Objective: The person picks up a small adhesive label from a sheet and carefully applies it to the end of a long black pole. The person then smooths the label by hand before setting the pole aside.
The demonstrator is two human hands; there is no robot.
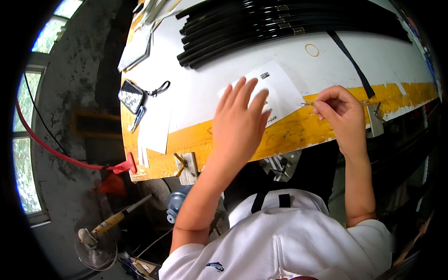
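Head view, looking down on a white worktop (210,88) with a worn yellow front edge: the left hand (238,123) lies flat and open, fingers spread, palm down on a white paper sheet (280,88) that carries a few small dark marks, pressing the sheet's near corner against the yellow edge. Just to the right of the sheet, the right hand (338,112) is closed in a pinch, thumb and fingertips gripping a small thin metal piece (307,103) whose tip points toward the sheet's right edge; what the piece is cannot be told, as it is too small. Both hands sit close together, with the sheet between them. Further back on the worktop lies a bundle of long black tubes (280,23), and a black strap (352,63) runs from them down to the yellow edge near the right hand. A thin ring (311,50) lies on the white surface beyond the sheet. Well to the left rest a dark phone-like device (131,96) with a clip cord, and white paper strips (154,130) hanging over the edge. A red hose (60,154) ends at the worktop's left corner, and a hammer (112,223) lies below on the floor.
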